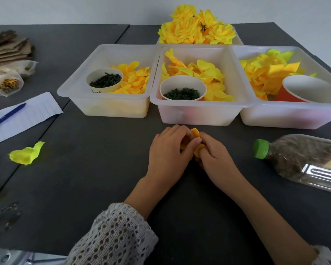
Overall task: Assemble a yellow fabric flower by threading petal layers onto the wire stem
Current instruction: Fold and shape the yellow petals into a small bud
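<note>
Dark grey table (96, 169) — white wall (65, 8) behind (bins (113, 109) mid-table)

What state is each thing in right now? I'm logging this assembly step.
left hand: pinching the petal piece
right hand: pinching the petal piece
petal piece: held between both hands, above the table
bottle: lying on its side, green cap on
left cup: upright, holds dark green parts
middle cup: upright, holds dark green parts
right cup: tipped over
far bin: heaped with finished flowers
pen: lying on paper
</note>
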{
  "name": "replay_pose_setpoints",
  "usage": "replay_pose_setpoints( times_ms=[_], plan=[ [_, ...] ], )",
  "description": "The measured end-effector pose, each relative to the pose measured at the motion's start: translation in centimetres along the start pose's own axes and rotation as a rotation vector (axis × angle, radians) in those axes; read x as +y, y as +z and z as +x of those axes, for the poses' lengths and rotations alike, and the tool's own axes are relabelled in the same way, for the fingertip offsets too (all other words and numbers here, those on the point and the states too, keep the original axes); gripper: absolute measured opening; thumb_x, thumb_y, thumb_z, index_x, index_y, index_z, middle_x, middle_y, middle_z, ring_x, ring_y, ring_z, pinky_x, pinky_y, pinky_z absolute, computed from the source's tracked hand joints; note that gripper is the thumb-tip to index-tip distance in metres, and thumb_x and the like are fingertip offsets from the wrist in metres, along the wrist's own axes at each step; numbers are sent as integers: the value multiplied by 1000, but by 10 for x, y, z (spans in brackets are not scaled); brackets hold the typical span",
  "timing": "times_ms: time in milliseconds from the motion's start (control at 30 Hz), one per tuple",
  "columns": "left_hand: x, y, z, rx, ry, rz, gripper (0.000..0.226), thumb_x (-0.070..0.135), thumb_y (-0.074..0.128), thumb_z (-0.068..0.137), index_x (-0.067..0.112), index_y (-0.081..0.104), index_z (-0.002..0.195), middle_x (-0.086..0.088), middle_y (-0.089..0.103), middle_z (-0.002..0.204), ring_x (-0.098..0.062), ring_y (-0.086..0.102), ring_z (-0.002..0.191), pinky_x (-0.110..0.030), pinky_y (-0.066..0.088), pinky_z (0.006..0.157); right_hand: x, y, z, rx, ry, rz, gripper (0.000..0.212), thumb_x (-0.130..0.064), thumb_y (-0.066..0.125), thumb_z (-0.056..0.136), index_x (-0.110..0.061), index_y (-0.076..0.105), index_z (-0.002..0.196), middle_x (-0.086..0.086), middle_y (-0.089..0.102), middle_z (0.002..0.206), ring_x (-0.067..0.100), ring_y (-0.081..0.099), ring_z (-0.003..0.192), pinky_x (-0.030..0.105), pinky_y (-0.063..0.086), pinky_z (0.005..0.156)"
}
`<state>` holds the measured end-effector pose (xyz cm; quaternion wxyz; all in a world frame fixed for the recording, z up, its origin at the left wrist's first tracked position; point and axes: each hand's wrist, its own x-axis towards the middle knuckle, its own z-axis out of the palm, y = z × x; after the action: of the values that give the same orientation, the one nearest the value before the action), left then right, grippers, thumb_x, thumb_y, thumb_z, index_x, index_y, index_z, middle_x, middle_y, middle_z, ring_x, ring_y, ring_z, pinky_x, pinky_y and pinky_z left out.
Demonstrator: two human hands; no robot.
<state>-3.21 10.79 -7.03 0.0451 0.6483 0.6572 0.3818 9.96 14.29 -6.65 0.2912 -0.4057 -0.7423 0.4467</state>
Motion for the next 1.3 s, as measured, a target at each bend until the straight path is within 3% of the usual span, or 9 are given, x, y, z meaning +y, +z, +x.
replay_pose_setpoints(
  times_ms=[133,267,433,567,667,867,1100,1300],
  plan=[
    [-1,-1,0,20,-55,-117,23,50,54,85,30,65,86,17,61,83,-3,55,79,-19,45,68,2,0,0,27,-27,-11,31,-12,41,98,-36,54,86,-12,59,80,8,55,66,18,45,56],
    [-2,-2,1,-4,-145,-285,18,47,61,82,31,69,85,15,66,81,-5,59,78,-27,51,70,2,-2,2,20,-25,18,31,-8,40,96,-32,56,84,-15,58,71,3,52,61,16,44,55],
    [-6,-3,4,-63,-215,-469,3,30,71,85,28,72,84,13,69,76,-7,62,73,-25,51,68,2,-4,2,-16,2,72,30,-7,38,96,-25,61,88,-9,55,65,3,49,56,16,42,51],
    [-6,-6,5,-107,-215,-571,3,22,71,86,21,73,86,5,71,76,-16,66,74,-39,57,71,3,-6,2,-33,6,104,29,-5,38,95,-18,64,90,-7,53,61,4,47,53,15,40,49],
    [-8,-6,6,-122,-214,-587,4,21,70,88,19,73,85,6,70,76,-15,65,74,-38,57,72,4,-6,2,-37,6,115,27,-3,38,93,-11,63,85,-8,50,57,1,43,51,14,38,48],
    [-9,-8,7,-182,-197,-613,8,17,67,90,12,73,88,2,70,77,-2,60,69,-17,51,65,6,-6,3,-47,0,91,24,-3,39,93,-4,61,82,-5,49,58,5,44,52,15,39,49],
    [-10,-8,7,-191,-222,-578,5,19,69,88,17,73,89,1,71,80,-15,64,75,-24,55,68,6,-7,3,-75,14,69,24,-6,39,94,-7,61,83,-7,50,59,4,45,52,15,39,49],
    [-9,-7,5,-165,-198,-487,4,24,71,87,21,72,87,7,68,77,-5,58,69,-23,52,64,4,-7,1,-71,17,56,23,-7,39,94,-8,59,83,-6,50,60,8,45,54,19,40,50]
  ],
)
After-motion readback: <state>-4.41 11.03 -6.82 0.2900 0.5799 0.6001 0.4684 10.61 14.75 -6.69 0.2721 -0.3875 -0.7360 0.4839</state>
